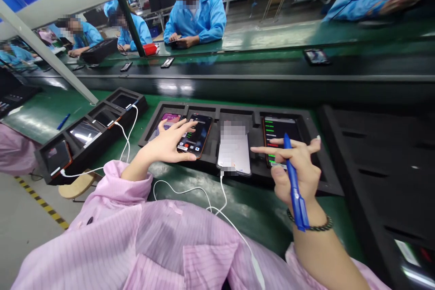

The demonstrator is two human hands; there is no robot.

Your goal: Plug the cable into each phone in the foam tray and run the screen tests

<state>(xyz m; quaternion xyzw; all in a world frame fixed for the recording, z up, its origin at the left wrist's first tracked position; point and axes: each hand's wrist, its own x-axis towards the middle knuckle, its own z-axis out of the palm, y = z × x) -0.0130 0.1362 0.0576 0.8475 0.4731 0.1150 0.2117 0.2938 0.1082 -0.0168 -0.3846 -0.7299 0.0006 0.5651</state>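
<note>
Fingers spread, my left hand (170, 142) lies over a dark-screened phone (199, 138) in a black foam tray (234, 111). A phone with a purple screen (171, 120) is partly hidden behind that hand. My right hand (299, 170) grips a blue pen (295, 186), its index finger stretched left to the edge of a phone with a pale screen (234, 147); whether it touches cannot be told. A white cable (222, 188) plugs into this phone's lower end. Under the right hand's fingers sits a phone showing green text lines (278, 127).
On the left, another foam tray (117, 142) holds several phones, some with white cables. A larger black tray (377, 145) stands at the right. Beyond the green bench, phones (316, 56) lie on a dark conveyor, and co-workers in blue (199, 13) sit opposite. A blue pen (63, 121) lies far left.
</note>
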